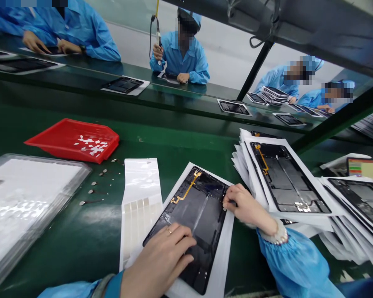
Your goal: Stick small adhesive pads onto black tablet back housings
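Note:
A black tablet back housing (202, 215) with an orange flex cable (186, 189) lies slanted on a white sheet (226, 256) before me. My left hand (164, 256) rests on its lower left part, fingers spread and holding nothing. At the upper right edge of the housing, my right hand (244, 205) has thumb and fingertips pinched together; what they hold, if anything, is hidden. Left of the housing is a white strip of adhesive pieces (141, 207), partly under the sheet's side. Several small round parts with thin leads (91, 191) lie farther left on the green table.
A red bin (71, 138) with white scraps stands back left, near a clear plastic tray (27, 207). Stacked housings on white sheets (289, 178) rise close to my right arm, with another stack (360, 207) beyond. Across a raised ledge (180, 101), several co-workers in blue sit.

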`<state>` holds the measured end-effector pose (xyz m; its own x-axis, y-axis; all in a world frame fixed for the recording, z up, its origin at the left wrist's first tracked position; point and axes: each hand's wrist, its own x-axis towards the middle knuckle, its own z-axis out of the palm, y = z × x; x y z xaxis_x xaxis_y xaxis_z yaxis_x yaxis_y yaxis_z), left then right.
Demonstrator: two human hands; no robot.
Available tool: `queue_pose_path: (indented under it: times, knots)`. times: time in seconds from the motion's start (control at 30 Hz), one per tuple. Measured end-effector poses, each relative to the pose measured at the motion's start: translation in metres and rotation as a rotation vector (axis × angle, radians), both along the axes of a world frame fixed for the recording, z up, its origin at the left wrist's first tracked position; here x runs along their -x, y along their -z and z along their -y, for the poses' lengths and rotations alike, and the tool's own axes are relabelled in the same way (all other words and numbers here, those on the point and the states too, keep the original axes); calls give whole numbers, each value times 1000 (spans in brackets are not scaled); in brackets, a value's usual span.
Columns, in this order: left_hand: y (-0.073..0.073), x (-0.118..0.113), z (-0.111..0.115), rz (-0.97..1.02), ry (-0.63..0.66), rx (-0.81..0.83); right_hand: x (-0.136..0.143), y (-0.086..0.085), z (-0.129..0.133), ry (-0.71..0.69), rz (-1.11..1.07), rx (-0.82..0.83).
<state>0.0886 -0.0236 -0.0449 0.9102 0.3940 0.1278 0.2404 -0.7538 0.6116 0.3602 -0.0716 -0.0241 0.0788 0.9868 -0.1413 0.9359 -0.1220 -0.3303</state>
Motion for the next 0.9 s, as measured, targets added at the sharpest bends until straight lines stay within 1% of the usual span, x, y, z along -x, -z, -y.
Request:
queue_pose_path:
  times: [0.1, 0.17, 0.23, 0.33, 0.43, 0.5, 0.57, 0.67, 0.73, 0.8, 0.87, 0.9]
  knots:
    - [1, 0, 0, -19, 12, 8, 5, 0, 0, -18, 130, 16]
    - [1, 0, 0, -31, 20, 3, 10, 1, 2, -17, 215, 1]
    - [-1, 1, -1, -32, 29, -4, 11, 3, 5, -9, 256, -25]
    - [-9, 9, -5, -23, 56, -39, 3, 6, 7, 28, 206, -84]
    - [-12, 22, -9, -26, 128, -125, -9, 11, 0, 147, 169, -174]
    - [-6, 29, -10, -23, 170, -187, -13, 15, -9, 224, 202, -219]
    - [9, 32, -9, 11, 170, -245, -14, 19, -21, 243, 235, -217]
    - [34, 29, -6, 140, 149, -319, -10, 24, -36, 192, 251, -171]
    - [43, 27, -5, 211, 131, -361, -7, 24, -41, 158, 260, -158]
    - [44, 27, -6, 281, 97, -448, -5, 20, -40, 147, 273, -171]
    - [40, 30, -10, 321, 60, -624, -4, 9, -36, 160, 288, -199]
    - [38, 32, -12, 326, 25, -724, -4, 0, -34, 182, 296, -220]
